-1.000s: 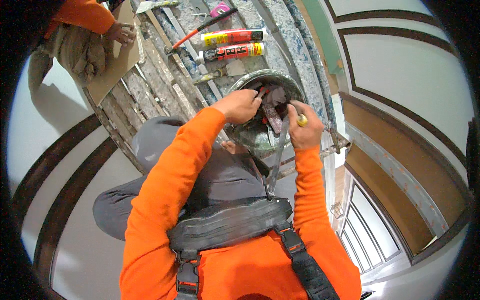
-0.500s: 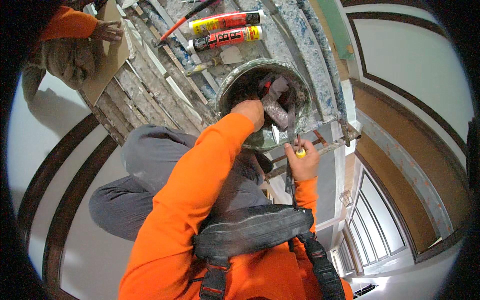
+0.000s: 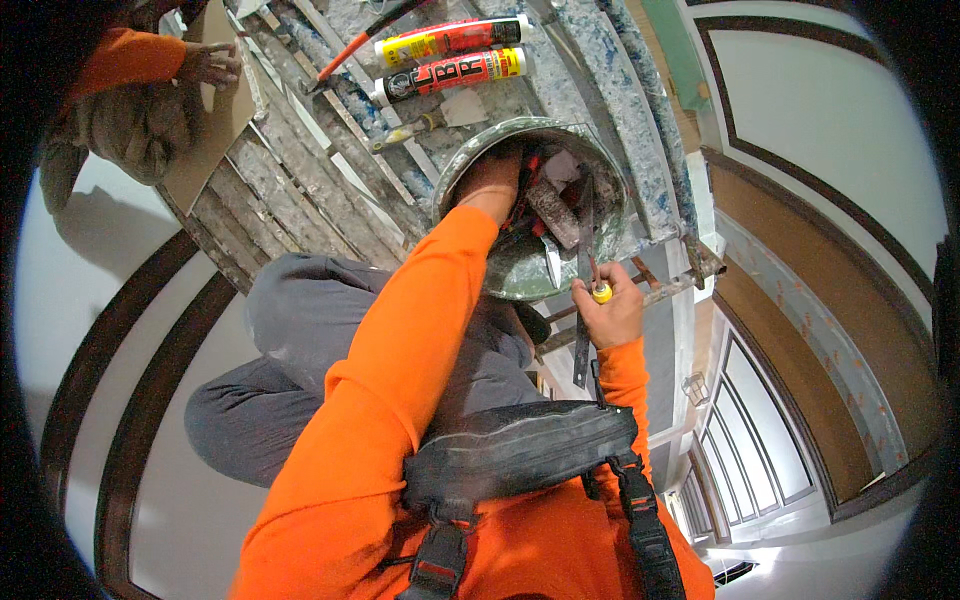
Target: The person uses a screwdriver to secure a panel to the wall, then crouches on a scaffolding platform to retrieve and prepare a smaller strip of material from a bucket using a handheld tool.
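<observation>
My left hand (image 3: pixel 494 182) reaches deep into a paint-smeared bucket (image 3: pixel 530 283), its fingers hidden below the rim. Inside lie a dusty grey roll-like piece (image 3: pixel 554 212), a pale block (image 3: pixel 561 168), some red-handled items and a pointed light blade (image 3: pixel 552 260). My right hand (image 3: pixel 616 312), at the bucket's near right edge, is closed round a tool with a yellow end (image 3: pixel 601 293) and a thin reddish shaft; its exact kind is unclear. A long dark flat metal strip (image 3: pixel 582 345) passes beside my thumb and over the rim; whether I also grip it, I cannot tell.
Two sealant cartridges (image 3: pixel 450 75), a paintbrush (image 3: pixel 412 130) and a red-and-black handled tool (image 3: pixel 350 50) lie on the worn slatted platform (image 3: pixel 290 190). At the upper left, another person's hand (image 3: pixel 210 66) rests by a brown board (image 3: pixel 215 140). A drop opens past the platform's right end.
My left hand has gone deeper into the bucket, so its fingers are now hidden. The grey piece inside has shifted slightly. My right hand keeps hold of the yellow-ended tool.
</observation>
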Motion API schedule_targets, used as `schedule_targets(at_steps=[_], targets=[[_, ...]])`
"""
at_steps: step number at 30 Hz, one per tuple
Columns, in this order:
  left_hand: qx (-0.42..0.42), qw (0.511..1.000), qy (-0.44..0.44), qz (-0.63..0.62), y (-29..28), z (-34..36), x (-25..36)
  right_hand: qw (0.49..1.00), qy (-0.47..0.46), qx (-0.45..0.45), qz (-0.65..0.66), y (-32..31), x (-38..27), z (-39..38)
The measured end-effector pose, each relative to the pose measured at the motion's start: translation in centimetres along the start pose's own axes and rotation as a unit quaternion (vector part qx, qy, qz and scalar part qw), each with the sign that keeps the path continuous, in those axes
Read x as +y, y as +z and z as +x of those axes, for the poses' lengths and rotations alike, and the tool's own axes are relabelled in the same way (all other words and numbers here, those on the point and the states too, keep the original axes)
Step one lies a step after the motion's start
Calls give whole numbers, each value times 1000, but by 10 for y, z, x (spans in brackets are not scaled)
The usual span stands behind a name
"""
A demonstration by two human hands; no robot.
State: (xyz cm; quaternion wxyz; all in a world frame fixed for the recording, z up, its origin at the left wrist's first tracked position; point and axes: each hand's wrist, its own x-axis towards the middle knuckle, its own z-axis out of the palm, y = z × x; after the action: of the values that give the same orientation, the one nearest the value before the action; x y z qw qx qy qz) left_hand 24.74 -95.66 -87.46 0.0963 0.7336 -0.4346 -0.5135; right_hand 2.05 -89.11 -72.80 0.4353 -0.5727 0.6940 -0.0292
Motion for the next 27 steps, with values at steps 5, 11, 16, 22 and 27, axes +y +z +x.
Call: schedule_targets(at_steps=[5, 11, 16, 22, 27], targets=[[-62, 992, -43, 102, -3, 10, 15, 1000, 4, 5, 1, 2, 5, 3], [-75, 984, -58, 151, -8, 5, 9, 1000, 6, 5, 3, 8, 10, 6], [-42, 983, 5, 180, -8, -33, -2, 1000, 0, 14, 0, 5, 5, 6], [-53, 983, -47, 168, -35, -67, 23, 1000, -14, 15, 8, 6, 8, 6], [-31, 985, -53, 158, -40, -75, 28, 1000, -11, 8, -5, 5, 4, 8]])
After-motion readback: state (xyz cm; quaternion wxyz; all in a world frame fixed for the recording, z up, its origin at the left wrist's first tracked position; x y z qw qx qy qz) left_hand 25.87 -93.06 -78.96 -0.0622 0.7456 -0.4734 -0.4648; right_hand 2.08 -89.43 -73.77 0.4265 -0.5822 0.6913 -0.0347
